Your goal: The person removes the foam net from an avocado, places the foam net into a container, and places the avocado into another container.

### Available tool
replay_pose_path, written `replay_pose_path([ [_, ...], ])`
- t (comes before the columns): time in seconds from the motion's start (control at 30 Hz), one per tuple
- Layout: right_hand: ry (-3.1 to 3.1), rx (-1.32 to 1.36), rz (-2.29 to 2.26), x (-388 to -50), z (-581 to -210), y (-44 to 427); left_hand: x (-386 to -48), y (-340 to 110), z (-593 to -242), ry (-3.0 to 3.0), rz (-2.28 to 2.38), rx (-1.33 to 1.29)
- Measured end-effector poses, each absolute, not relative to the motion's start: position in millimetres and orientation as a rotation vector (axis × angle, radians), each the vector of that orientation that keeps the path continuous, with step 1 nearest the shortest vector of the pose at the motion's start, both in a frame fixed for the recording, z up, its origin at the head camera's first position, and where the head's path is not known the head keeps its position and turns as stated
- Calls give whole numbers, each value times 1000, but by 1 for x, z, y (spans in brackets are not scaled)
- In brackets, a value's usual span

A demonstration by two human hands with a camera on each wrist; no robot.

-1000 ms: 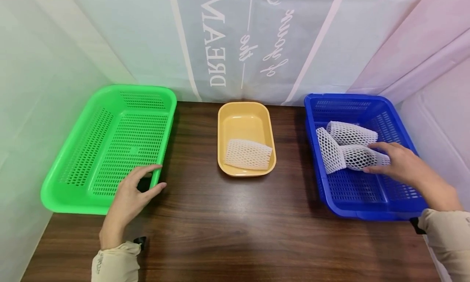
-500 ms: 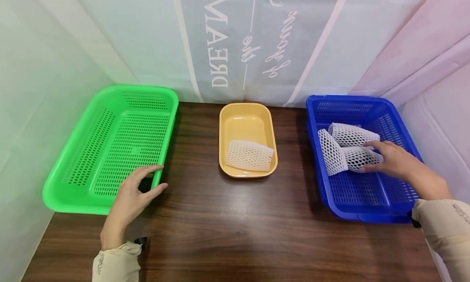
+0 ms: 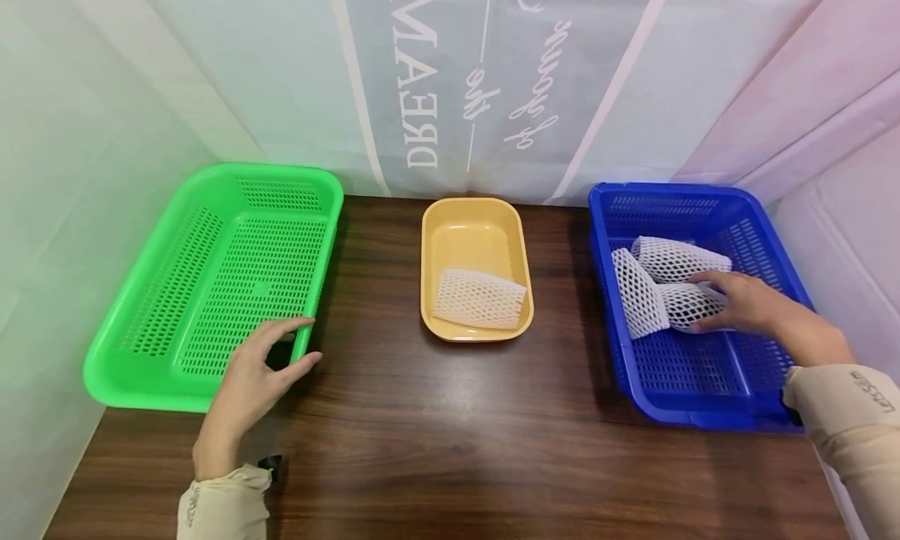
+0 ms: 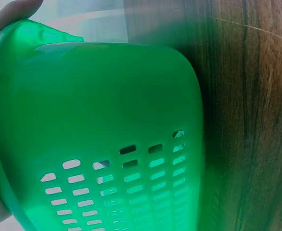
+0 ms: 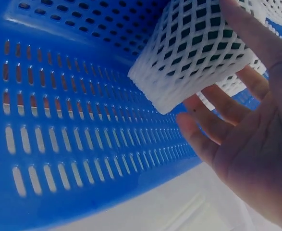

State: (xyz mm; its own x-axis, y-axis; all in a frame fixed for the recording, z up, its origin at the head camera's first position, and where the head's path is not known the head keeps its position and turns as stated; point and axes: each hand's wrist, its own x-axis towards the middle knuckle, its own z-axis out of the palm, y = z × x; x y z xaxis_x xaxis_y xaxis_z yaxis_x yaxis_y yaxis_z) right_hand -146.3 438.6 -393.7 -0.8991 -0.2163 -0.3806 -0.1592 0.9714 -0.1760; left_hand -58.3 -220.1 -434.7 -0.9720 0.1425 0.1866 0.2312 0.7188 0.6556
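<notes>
My left hand (image 3: 248,376) rests at the near right corner of the green basket (image 3: 323,235), with the rim between its spread thumb and forefinger. In the left wrist view the green basket's slotted side (image 4: 112,96) covers much of the frame. Inside the blue basket (image 3: 636,395), my right hand (image 3: 755,309) has thumb and fingers around a white foam net sleeve (image 3: 682,304). Something dark shows through the mesh of this foam sleeve (image 5: 193,48) in the right wrist view. Two more foam sleeves lie beside it, one behind (image 3: 675,259) and one at the left (image 3: 638,294).
Between the baskets a yellow tray (image 3: 437,216) holds one white foam sleeve (image 3: 480,298). All stand on a brown wooden table (image 3: 450,446). A printed cloth (image 3: 485,79) hangs close behind, and pale sheets stand at both sides.
My right hand has moved left along the foam net sleeve, and its thumb and forefinger now span it. My left hand keeps its place at the green basket. The view has shifted slightly.
</notes>
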Motion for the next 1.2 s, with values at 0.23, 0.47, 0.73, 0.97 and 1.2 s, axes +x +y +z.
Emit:
replay_pose_path([
  [0.23, 2681, -217, -238, -147, -396, 445, -58, -220, -434, -2801, -1096, -283],
  [0.47, 2660, -214, -227, -147, -400, 448, -58, -220, -433, -2809, -1101, -281],
  [0.73, 2676, -289, -155, -148, -404, 445, -57, -221, -434, -2812, -1111, -277],
  [0.97, 2675, -284, -131, -146, -405, 443, -58, -221, -434, -2809, -1104, -284],
  [1.2, 2646, -205, -184, -146, -403, 438, -58, -220, -435, -2811, -1100, -280],
])
